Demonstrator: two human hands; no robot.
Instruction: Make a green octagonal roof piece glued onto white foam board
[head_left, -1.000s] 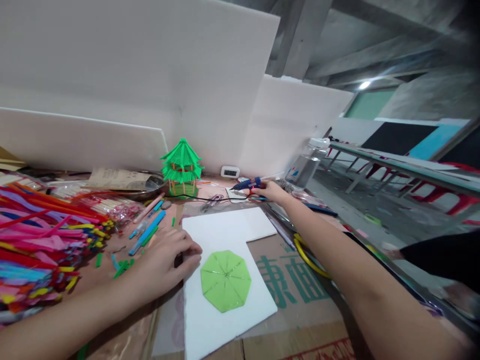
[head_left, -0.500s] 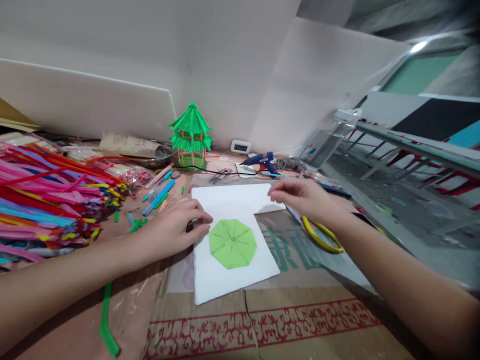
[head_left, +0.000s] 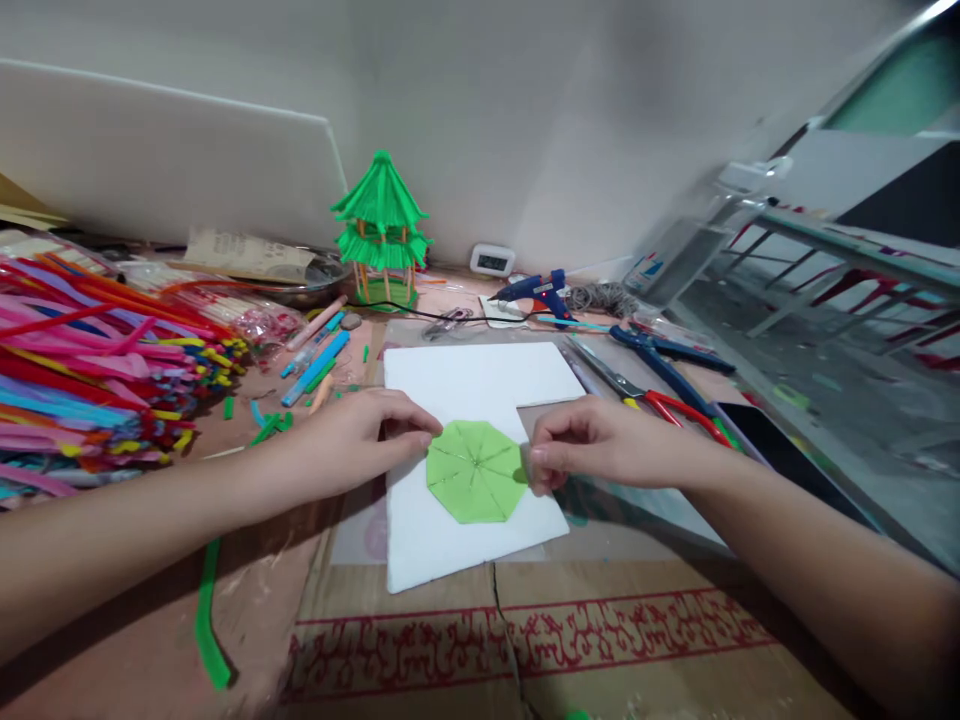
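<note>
Two hands on one part: green octagon, flat on the white sheet, around mid-worktop. Left hand is at its upper-left edge, grip nearly pressed together; can't tell if the edge is between thumb and finger. Right hand is at its right edge, fingers curled toward the thumb; can't confirm a pinch there either.

Step in hand, my read: handling the octagon by opposite edges, squaring it or getting hold. Next move calls for both edges caught evenly, light pressure; it looks thin and would likely buckle if one side leads.

Room: best toward the front, where cardboard lies flat; worktop's front edge is out of frame. Back edge is tight: white board behind, glue gun, black cord and green pagoda model before it. Right edge carries pliers, scissors and a dark slab beside the right forearm, so a rightward sweep risks a snag. Toward the left edge, pipe cleaner bundle takes the room.
</note>
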